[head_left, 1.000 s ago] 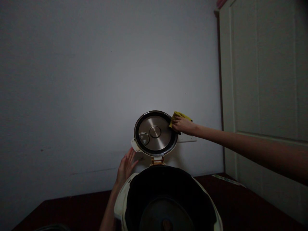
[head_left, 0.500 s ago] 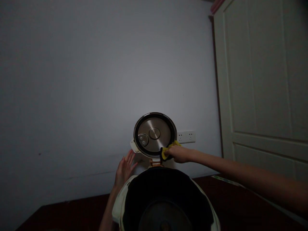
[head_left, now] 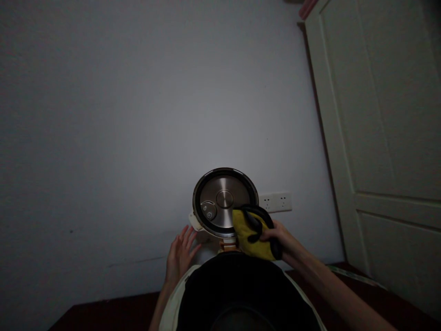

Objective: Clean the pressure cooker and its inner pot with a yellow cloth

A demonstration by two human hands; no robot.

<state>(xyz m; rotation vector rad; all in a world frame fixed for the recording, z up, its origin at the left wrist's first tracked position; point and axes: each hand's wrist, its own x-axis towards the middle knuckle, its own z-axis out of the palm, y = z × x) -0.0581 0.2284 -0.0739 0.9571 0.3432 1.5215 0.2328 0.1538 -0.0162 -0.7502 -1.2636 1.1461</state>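
Note:
A white rice cooker (head_left: 171, 305) with a dark interior stands before me, its lid (head_left: 225, 199) raised and showing a round metal inner plate. In my right hand (head_left: 280, 235) is a yellow cloth with black edging (head_left: 255, 239), held in front of the lid's lower right. Part of the cloth is folded over, and it overlaps the lid's rim in view; whether it touches is unclear. My left hand (head_left: 181, 250) is open with fingers spread, close to the white tab at the lid's lower left. I cannot tell if the fingertips touch it.
Behind the cooker rises a pale wall (head_left: 138, 138) with a white double socket (head_left: 275, 202) right of the lid. A light panelled cabinet (head_left: 386, 138) stands at the right. The cooker is on a dark red-brown surface (head_left: 113, 312).
My right hand has drawn the cloth back from the lid's lower right rim toward me, so more yellow shows. My left hand stays open beside the lid. The view has tilted slightly.

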